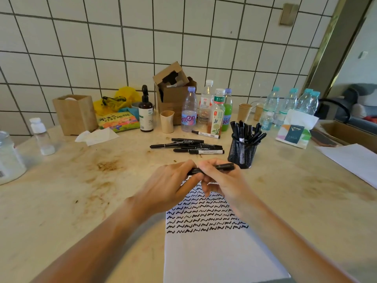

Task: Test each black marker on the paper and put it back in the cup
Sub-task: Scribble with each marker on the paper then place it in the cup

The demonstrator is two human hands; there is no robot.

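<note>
Both hands, left hand (173,181) and right hand (219,180), clamped one black marker (214,168) above the paper (214,252), its long axis running left-right, right end tilted slightly up toward the mesh cup (241,154).

Loose markers (186,146) lie left of the cup (242,153), behind the paper (212,242)

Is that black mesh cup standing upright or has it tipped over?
Upright. The mesh cup stands on its base on the table, and the markers in the cup stick up out of its open top.
</note>
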